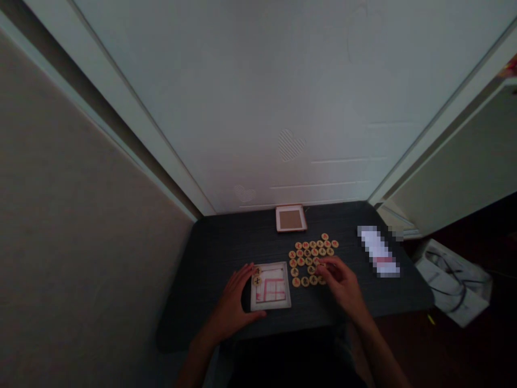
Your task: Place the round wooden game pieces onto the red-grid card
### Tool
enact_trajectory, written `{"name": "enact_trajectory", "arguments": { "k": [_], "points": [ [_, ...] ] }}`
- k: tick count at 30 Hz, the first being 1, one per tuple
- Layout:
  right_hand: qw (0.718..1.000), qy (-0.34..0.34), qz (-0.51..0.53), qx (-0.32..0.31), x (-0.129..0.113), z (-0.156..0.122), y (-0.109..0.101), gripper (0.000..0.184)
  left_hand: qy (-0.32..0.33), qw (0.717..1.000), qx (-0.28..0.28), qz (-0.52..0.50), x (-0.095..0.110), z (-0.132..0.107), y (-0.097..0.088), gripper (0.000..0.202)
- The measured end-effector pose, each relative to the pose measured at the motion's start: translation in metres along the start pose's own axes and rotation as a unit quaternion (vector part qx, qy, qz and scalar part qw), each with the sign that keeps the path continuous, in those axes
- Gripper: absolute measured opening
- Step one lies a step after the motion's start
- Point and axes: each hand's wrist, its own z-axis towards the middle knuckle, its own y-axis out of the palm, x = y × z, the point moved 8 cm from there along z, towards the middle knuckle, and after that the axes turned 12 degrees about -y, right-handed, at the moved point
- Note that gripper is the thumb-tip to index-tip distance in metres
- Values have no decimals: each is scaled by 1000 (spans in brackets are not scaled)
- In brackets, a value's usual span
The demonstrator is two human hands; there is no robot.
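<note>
A small square white box (271, 287) with red grid lines lies on the dark table (226, 242). Two round wooden discs (257, 276) sit in its top left corner. My left hand (236, 302) rests against the box's left side, fingers curved around its edge. To the right, several round wooden game discs (312, 256) with red and dark marks lie spread on the table. My right hand (341, 280) lies over the near right part of that spread, fingertips bent down onto the discs; whether it grips one is hidden.
A square lid or tray (290, 219) with a brown inside stands at the table's far edge by the white wall. A blurred white object (378, 251) lies at the right. A white bag (454, 283) sits on the floor beyond the table's right edge.
</note>
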Motion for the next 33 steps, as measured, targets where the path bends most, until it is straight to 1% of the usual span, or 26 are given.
{"name": "enact_trajectory", "arguments": {
  "k": [3,8,11,16,29,33],
  "points": [
    [1000,2,7,4,2,1,-4,33,0,1000,7,15,-2,2,1,99],
    [999,31,7,17,12,-2,-12,35,3,1000,14,27,-3,3,2,98],
    [999,49,11,17,17,-4,-12,37,6,999,19,32,-2,4,2,98],
    [998,60,20,20,19,-4,-12,37,5,999,28,38,-1,7,1,97],
    [999,41,15,28,13,-4,-14,35,11,999,20,46,2,13,-5,96],
    [999,43,10,17,15,-4,-12,36,5,999,38,35,8,13,-12,87]
  ]
}}
